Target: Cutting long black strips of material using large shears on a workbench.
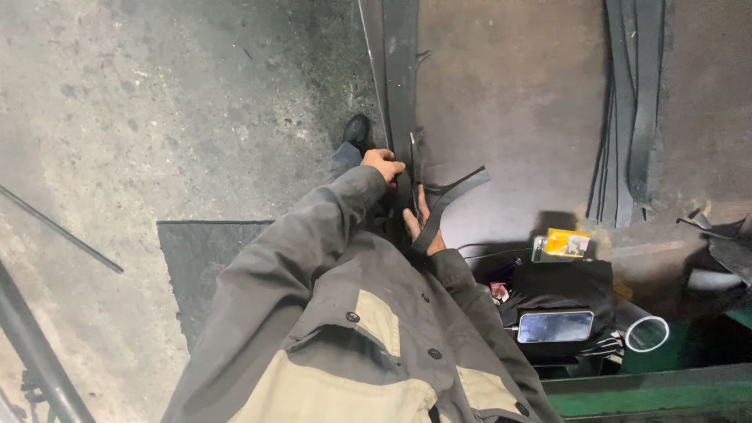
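Two hands meet at the near edge of a big brown metal table (517, 94); beside it is the grey concrete floor (157, 102), with a dark mat (196, 258) lying on it; a long black rubber strip (399, 70) runs along the table's left edge, and a bundle of more black strips (630, 110) lies well apart on the right; the person wears a grey and tan work jacket (337, 329); near the right arm sit a dark bag (564, 294), a phone (554, 327) lying flat, a grey pipe end (647, 333) and a small yellow pack (567, 243); the left hand (384, 164) is curled shut on the long strip's edge, pressing it down; the right hand (419, 227) lies with fingers stretched out, and a narrow curled strip (454, 192) runs under its palm, though I cannot tell how tight it holds; it looks like a thin piece is being parted from the long strip; going further would need the left hand pinning steady.
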